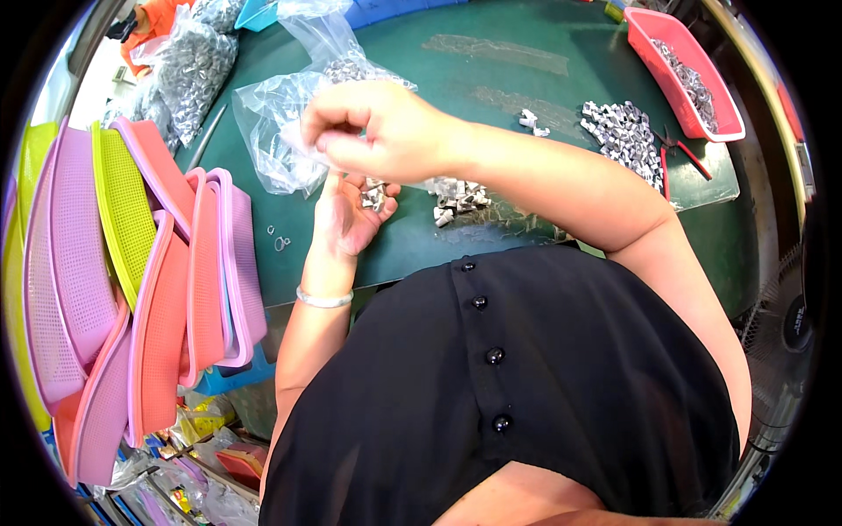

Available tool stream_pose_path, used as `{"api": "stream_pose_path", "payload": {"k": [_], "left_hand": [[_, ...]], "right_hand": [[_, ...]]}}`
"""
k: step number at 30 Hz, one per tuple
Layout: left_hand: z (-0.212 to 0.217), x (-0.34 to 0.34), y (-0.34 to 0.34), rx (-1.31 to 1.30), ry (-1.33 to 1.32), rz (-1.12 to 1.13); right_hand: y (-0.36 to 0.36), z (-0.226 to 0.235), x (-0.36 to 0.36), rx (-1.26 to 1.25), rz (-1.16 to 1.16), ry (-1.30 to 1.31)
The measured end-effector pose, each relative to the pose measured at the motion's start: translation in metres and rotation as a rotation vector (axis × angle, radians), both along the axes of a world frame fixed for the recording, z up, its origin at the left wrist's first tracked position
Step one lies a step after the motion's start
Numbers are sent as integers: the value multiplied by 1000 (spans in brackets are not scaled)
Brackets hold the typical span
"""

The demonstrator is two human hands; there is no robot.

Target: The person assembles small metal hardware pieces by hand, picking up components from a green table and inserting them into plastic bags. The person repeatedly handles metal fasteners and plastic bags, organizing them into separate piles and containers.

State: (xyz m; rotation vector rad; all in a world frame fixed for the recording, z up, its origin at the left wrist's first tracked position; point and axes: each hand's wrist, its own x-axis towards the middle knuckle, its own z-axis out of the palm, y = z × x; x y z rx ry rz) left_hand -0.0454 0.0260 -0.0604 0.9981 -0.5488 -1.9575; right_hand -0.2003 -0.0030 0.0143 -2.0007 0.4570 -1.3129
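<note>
My left hand (346,219) is turned palm up near the table's front edge, its fingers curled round several small metal parts (374,195). Just above it, my right hand (381,127) reaches across from the right with thumb and forefinger pinched together; what is between them, if anything, I cannot make out. Behind both hands lies a clear plastic bag (272,131), with grey metal parts (346,70) showing at its far side. Right of my left hand is a small pile of silvery metal parts (460,200) on the green table (500,79), partly under my right forearm.
A larger heap of metal parts (623,136) lies at right, beside red-handled pliers (684,158) and a pink basket (675,79) of parts. Stacked plastic baskets (158,272) crowd the left. Filled bags (197,74) and a person's orange sleeve (158,17) are at far left.
</note>
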Motion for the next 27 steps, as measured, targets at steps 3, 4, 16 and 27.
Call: {"api": "stream_pose_path", "payload": {"k": [3, 4, 16, 27], "left_hand": [[-5, 6, -2, -39, -118, 29], [-9, 12, -4, -50, -182, 39], [-23, -20, -9, -1056, -1369, -144], [-13, -9, 17, -1372, -1526, -178]], "right_hand": [[-12, 7, -9, 292, 130, -206], [-15, 10, -13, 353, 162, -290], [-42, 26, -89, 419, 70, -742], [-21, 17, -133, 355, -97, -674]]}}
